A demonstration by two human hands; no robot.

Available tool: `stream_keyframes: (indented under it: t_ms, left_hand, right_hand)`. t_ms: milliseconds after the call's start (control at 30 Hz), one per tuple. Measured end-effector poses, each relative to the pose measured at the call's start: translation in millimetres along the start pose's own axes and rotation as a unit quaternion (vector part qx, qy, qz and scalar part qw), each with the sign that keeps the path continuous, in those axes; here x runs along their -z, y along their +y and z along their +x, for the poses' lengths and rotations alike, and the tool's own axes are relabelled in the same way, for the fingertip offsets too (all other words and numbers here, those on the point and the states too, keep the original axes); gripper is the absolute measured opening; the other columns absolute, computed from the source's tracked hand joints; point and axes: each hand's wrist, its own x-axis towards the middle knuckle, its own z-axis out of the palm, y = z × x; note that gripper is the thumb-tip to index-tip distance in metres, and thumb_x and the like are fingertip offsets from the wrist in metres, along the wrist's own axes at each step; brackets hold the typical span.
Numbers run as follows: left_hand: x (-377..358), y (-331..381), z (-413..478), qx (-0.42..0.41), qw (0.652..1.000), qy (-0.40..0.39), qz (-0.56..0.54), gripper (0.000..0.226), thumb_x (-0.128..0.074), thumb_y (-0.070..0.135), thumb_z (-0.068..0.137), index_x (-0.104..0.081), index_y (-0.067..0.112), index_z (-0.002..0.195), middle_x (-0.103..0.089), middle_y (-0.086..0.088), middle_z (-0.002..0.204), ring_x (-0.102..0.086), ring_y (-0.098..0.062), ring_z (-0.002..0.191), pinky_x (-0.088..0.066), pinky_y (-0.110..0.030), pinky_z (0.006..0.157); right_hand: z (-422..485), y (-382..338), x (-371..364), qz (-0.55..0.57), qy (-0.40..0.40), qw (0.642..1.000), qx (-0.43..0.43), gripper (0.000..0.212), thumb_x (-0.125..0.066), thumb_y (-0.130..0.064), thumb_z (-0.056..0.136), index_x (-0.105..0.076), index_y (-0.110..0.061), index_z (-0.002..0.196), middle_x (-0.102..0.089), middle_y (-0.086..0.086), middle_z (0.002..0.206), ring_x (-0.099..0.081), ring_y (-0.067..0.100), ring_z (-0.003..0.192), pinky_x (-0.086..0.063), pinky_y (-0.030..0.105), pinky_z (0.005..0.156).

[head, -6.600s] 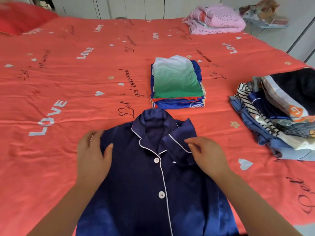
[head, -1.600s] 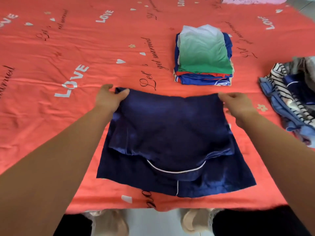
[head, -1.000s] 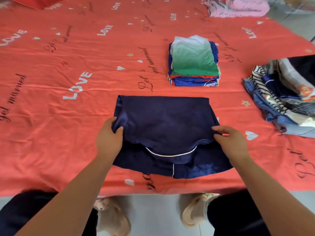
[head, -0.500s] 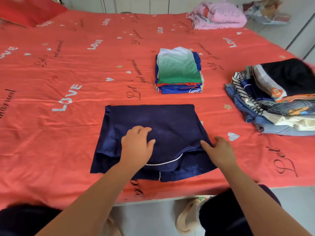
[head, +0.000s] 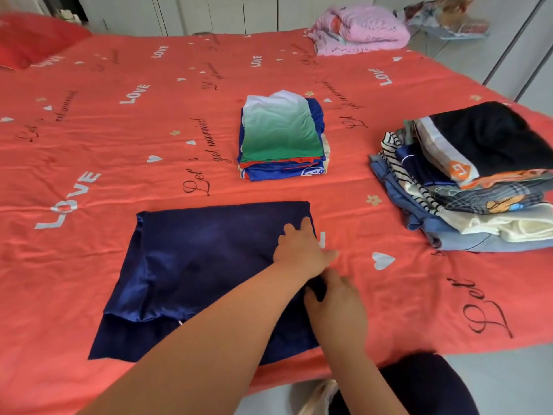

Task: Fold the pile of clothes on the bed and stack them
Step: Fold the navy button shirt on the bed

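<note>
around: folded stack point(head: 281, 139) far, unfolded pile point(head: 466, 187) right
blocking: left forearm point(head: 224, 324) crosses navy shirt point(head: 194, 259), hiding near edge
left hand point(head: 299, 250): flat, pressing shirt
right hand point(head: 336, 310): pinching shirt's right edge

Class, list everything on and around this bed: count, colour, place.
navy shirt: one, dark blue, part-folded, bed's near edge
folded stack: one, green-white on top, mid bed
clothes pile: one, mixed colours, right side
bedspread: one, coral, white LOVE print
blanket: one, pink, far right corner
pillow: one, red, far left
left hand: one, rests on shirt's right edge
right hand: one, pinches shirt's near right corner
</note>
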Motion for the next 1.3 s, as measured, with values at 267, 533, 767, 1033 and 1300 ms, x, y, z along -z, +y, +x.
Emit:
stream_keyframes:
  t_ms: [267,533,767,1033,1300]
  left_hand:
    - [18.5,-6.4,14.2,-0.065,0.997,0.014,-0.027,0.051,-0.039,0.007,0.093,-0.032,0.019,0.143,-0.046,-0.014,0.133,-0.046,-0.028,0.118,-0.039,-0.033,0.095]
    - [119.9,-103.6,-35.4,-0.04,0.929,0.145,-0.339,0.069,-0.032,-0.011,0.083,-0.041,0.027,0.139,-0.049,0.003,0.136,-0.048,-0.014,0.121,-0.039,-0.019,0.093]
    - [132.8,-244.9,-77.2,0.115,0.863,0.154,-0.467,0.055,-0.046,0.004,0.094,-0.028,0.022,0.143,-0.06,-0.005,0.098,-0.055,-0.015,0.08,-0.044,-0.023,0.062]
    - [90.0,-260.8,-93.8,0.054,0.943,0.187,-0.271,0.068,-0.066,0.018,0.084,-0.031,0.017,0.142,-0.049,0.01,0.125,-0.05,-0.011,0.112,-0.038,-0.024,0.091]
    - [91.7,-268.1,-84.0,0.093,0.949,0.255,-0.163,0.059,-0.054,0.004,0.086,-0.035,0.012,0.142,-0.046,-0.013,0.137,-0.044,-0.03,0.125,-0.031,-0.031,0.1]
  right_hand:
    - [-1.6,-12.7,13.3,0.109,0.015,0.993,0.032,0.017,-0.054,-0.021,0.087,-0.062,-0.027,0.1,-0.065,-0.004,0.083,-0.059,0.019,0.078,-0.036,0.03,0.06]
    - [-31.3,-130.2,2.3,0.166,-0.02,0.97,0.178,0.019,-0.047,-0.034,0.083,-0.06,-0.026,0.095,-0.062,-0.008,0.083,-0.055,0.011,0.076,-0.039,0.025,0.066]
    - [-85.2,-172.8,-59.9,0.009,-0.237,0.923,0.304,0.048,-0.042,-0.05,0.088,-0.039,-0.031,0.132,-0.051,-0.008,0.119,-0.053,0.014,0.103,-0.042,0.032,0.084]
    - [-72.2,-112.4,-65.6,0.028,-0.057,0.965,0.253,0.033,-0.044,-0.038,0.08,-0.067,-0.026,0.101,-0.06,-0.01,0.095,-0.057,0.013,0.089,-0.034,0.015,0.082]
    - [-68.1,-106.3,-70.9,0.065,-0.099,0.974,0.195,0.028,-0.064,-0.022,0.085,-0.062,-0.031,0.111,-0.045,-0.013,0.104,-0.047,0.005,0.099,-0.024,0.004,0.085]
